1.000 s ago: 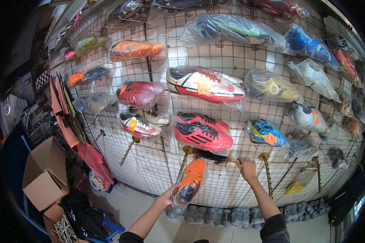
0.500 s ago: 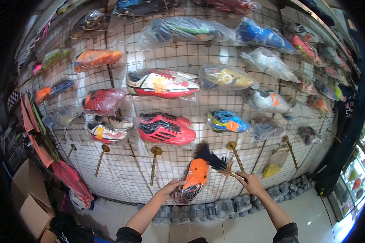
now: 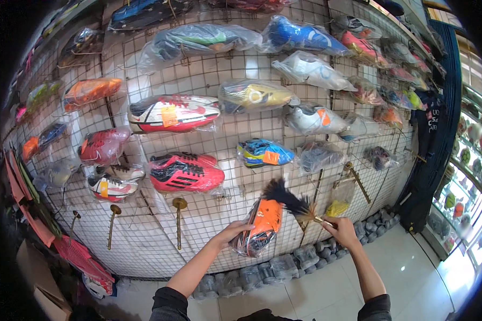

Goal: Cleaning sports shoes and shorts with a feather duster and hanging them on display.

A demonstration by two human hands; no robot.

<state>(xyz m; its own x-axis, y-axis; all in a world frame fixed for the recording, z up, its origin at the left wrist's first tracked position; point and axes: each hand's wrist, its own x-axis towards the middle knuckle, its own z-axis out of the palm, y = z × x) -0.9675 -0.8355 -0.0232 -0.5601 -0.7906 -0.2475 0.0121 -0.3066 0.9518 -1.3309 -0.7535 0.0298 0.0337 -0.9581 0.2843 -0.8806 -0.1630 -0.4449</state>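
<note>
My left hand [image 3: 234, 233] is closed on the side of an orange and black sports shoe [image 3: 264, 218] in clear plastic wrap, held out in front of the wire grid. In my right hand [image 3: 341, 231] is the short handle of a feather duster [image 3: 292, 204]. Its dark feathers point up and left, at the top right of the shoe; whether they touch the wrap I cannot tell. Just above hang a red shoe with black stripes [image 3: 187, 172] and a blue and yellow shoe [image 3: 264, 153], both in plastic.
Wrapped shoes hang in rows on the wire grid [image 3: 144, 235]. Brass-coloured pegs [image 3: 179, 219] stick out below them. Wrapped dumbbells [image 3: 284, 267] line the foot of the wall. Cardboard [image 3: 37, 267] stands at the lower left, and a lit glass display case [image 3: 460, 208] is at the right.
The view has swung to the right, so the wall of shoes sits further left. The shoe and the feather duster have stayed in my hands, with the duster's head slightly further from the shoe's middle.
</note>
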